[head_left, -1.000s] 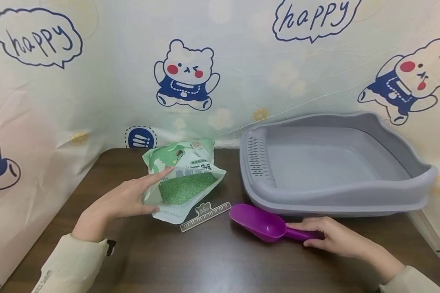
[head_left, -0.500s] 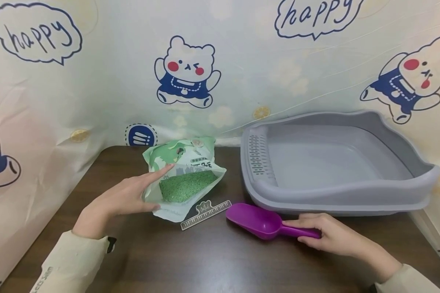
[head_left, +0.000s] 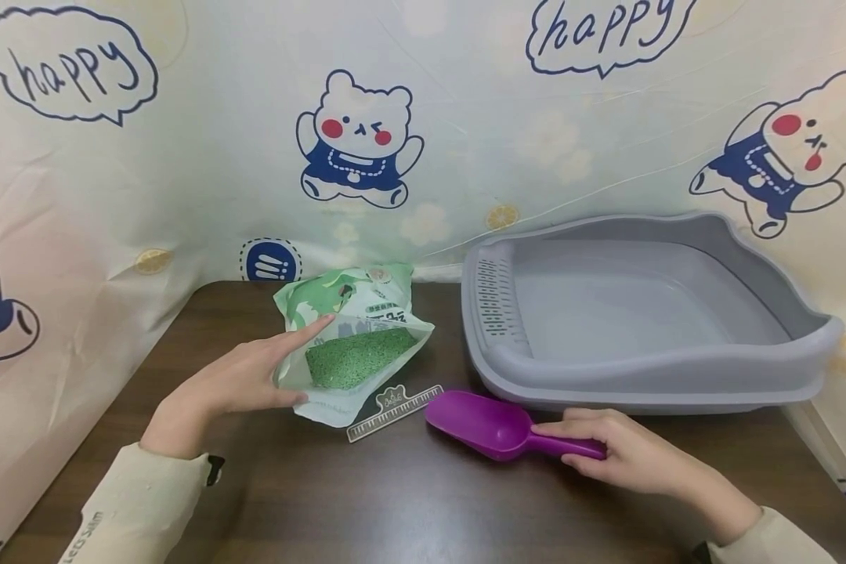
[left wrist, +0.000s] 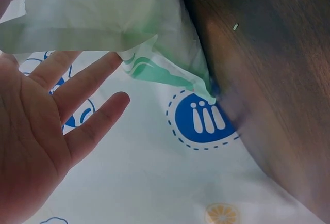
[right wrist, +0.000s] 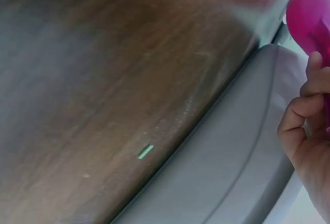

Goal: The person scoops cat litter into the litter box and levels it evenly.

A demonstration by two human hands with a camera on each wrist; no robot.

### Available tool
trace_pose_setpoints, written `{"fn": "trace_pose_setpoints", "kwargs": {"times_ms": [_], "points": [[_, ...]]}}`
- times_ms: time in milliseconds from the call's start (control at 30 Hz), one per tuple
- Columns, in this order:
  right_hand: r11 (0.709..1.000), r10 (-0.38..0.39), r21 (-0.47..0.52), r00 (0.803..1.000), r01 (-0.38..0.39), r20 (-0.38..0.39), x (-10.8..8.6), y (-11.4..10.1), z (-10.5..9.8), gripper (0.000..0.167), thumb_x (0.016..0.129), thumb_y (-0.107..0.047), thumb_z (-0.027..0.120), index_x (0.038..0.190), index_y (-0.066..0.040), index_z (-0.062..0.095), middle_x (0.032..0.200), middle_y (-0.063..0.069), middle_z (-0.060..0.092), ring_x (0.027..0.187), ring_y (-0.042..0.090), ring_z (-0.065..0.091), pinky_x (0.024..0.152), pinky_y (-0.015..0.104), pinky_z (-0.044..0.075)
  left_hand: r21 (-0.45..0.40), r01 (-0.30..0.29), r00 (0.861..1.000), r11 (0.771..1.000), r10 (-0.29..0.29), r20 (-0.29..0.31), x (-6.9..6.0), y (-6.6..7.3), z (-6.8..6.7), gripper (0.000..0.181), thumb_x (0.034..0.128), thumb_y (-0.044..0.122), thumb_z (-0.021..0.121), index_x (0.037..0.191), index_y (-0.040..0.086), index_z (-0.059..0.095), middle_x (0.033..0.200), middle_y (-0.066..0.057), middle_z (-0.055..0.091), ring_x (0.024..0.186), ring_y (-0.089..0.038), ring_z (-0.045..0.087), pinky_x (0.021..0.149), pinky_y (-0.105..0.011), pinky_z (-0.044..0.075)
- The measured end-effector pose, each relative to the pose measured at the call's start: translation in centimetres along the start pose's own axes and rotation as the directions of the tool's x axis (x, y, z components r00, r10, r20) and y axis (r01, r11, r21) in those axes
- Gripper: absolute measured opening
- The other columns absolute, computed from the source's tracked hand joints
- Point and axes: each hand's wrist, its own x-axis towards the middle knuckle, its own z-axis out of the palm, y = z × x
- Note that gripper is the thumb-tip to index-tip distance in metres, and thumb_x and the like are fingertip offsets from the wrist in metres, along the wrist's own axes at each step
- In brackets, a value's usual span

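Note:
An open green and white bag [head_left: 345, 294] lies at the table's back left, its mouth facing the front and green pellets [head_left: 359, 359] showing inside. My left hand [head_left: 243, 380] touches the bag's left edge with fingers spread; in the left wrist view the fingers of this hand [left wrist: 46, 115] are straight beside the bag [left wrist: 103, 22]. In my right hand [head_left: 623, 450] is the handle of a purple scoop [head_left: 482, 425], its bowl pointing left, hollow side up, with nothing in it. The right wrist view shows the fingers of that hand [right wrist: 312, 126] curled round the scoop [right wrist: 307, 20].
A large grey tray [head_left: 648, 376] with a slotted left end stands at the back right, just behind the scoop. A clear clip [head_left: 395, 411] with a piano-key pattern lies between bag and scoop. Small green pellets [right wrist: 146, 152] lie on the table. A printed cloth [head_left: 465, 117] hangs behind.
My right hand has moved slightly left with the scoop, bringing its tip close to the clip. My left hand and the bag have hardly moved.

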Motion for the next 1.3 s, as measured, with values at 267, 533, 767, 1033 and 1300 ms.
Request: {"fn": "trace_pose_setpoints", "kwargs": {"times_ms": [267,533,767,1033,1300], "points": [[1.000,-0.006,0.026,1.000,0.006,-0.008,1.0,-0.6,0.2,0.049,0.085,-0.004,0.075,0.131,-0.020,0.067,0.085,-0.016,0.053,0.069,-0.009,0.040,0.059,0.004,0.036,-0.017,0.004,1.000,1.000,-0.004,-0.003,0.1,0.1,0.0,0.107,0.0780,0.034,0.083,0.157,0.047,0.011,0.151,-0.016,0.048,0.122,-0.036,0.060,0.096,-0.059,0.048],[1.000,0.004,-0.005,1.000,-0.004,-0.020,2.3,-1.4,0.7,0.049,0.085,-0.006,0.075,0.130,-0.023,0.067,0.084,-0.016,0.052,0.067,-0.009,0.039,0.058,0.004,0.035,-0.005,-0.013,1.000,1.000,0.013,-0.020,0.1,-0.1,0.1,0.108,0.0770,0.036,0.084,0.158,0.045,0.013,0.147,-0.019,0.052,0.118,-0.036,0.062,0.094,-0.059,0.049],[0.999,-0.019,-0.042,0.999,0.018,-0.044,3.8,-2.0,0.9,0.048,0.085,-0.007,0.074,0.131,-0.022,0.067,0.084,-0.016,0.053,0.068,-0.008,0.038,0.059,0.002,0.033,0.000,-0.025,0.999,1.000,0.025,-0.023,0.1,-0.2,0.1,0.108,0.0770,0.037,0.084,0.158,0.045,0.012,0.147,-0.018,0.052,0.115,-0.034,0.063,0.093,-0.058,0.050],[0.999,0.027,-0.036,0.999,-0.028,-0.023,5.6,-2.6,1.0,0.047,0.087,-0.010,0.073,0.131,-0.024,0.066,0.089,-0.016,0.057,0.069,-0.007,0.042,0.059,0.006,0.036,0.000,-0.024,0.999,1.000,0.024,-0.020,0.1,-0.2,0.2,0.109,0.0768,0.037,0.084,0.158,0.044,0.011,0.147,-0.017,0.052,0.116,-0.034,0.063,0.094,-0.058,0.050],[0.998,0.023,-0.059,1.000,-0.023,0.003,8.0,-3.4,0.5,0.044,0.087,-0.009,0.072,0.130,-0.020,0.068,0.087,-0.011,0.059,0.067,-0.006,0.041,0.056,0.008,0.038,-0.002,-0.030,0.999,1.000,0.030,-0.017,0.2,0.0,0.1,0.109,0.0769,0.037,0.084,0.158,0.044,0.011,0.149,-0.016,0.050,0.117,-0.033,0.063,0.093,-0.058,0.050]]}}
